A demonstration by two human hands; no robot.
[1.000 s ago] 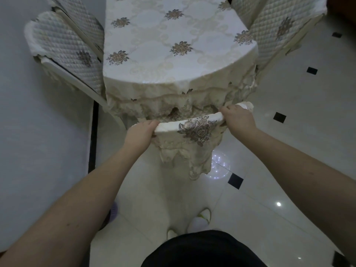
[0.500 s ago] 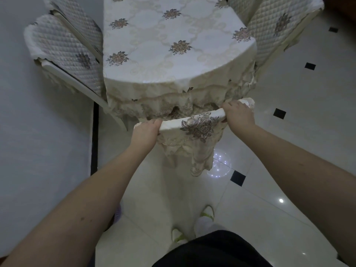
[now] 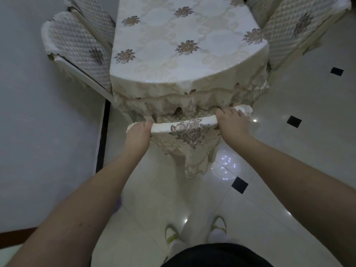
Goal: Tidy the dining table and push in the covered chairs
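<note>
Head view, looking straight down: both hands are on the top rail of the near chair [image 3: 185,130] in the centre of the frame. The left hand [image 3: 137,134] grips the rail's left end, fingers curled over the top and pressed together, tips hidden on the far side. The right hand [image 3: 234,122] grips the right end, fingers wrapped over the rail and close together, with a bunch of cover fabric poking out past the knuckles. Between the hands sits a brown floral motif on the cream cover, and a lace flap hangs down below it toward the floor [image 3: 289,132].

The chair back sits tucked right up against the frilled skirt of the table [image 3: 183,45], which fills the upper centre under a cream cloth with flower clusters. Whether rail and cloth actually touch, I can't tell.

Upper left, two quilted chairs [image 3: 77,49] lean in at the table's side, hard against the wall [image 3: 38,122]. Upper right, another quilted chair [image 3: 296,31] stands at the opposite edge. The tiles are glossy white with small black diamonds, and lamp glints sit lower centre. At the bottom, two white shoes [image 3: 217,226] with yellow-green trim.
</note>
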